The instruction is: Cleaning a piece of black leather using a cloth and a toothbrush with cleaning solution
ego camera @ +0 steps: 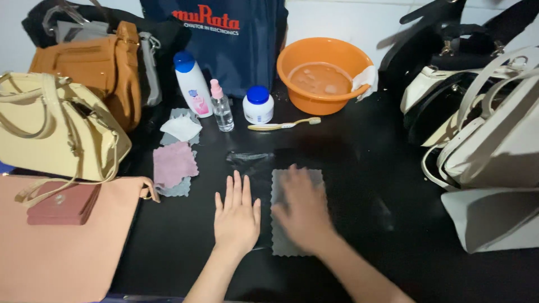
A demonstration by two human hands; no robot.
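My left hand [236,215] lies flat, fingers together, on the black table [365,185], just left of a grey cloth [281,244] with zigzag edges. My right hand [303,207] is pressed palm-down on that cloth and looks blurred. A clear plastic sheet [250,159] lies under and behind both hands. Neither hand grips anything.
Pink, grey and white cloths [175,163] lie to the left, near a white bottle [192,84], a small spray bottle [221,106], a jar [258,105], a toothbrush [283,124] and an orange basin [320,73]. Handbags crowd the left [50,129] and right [494,146] sides.
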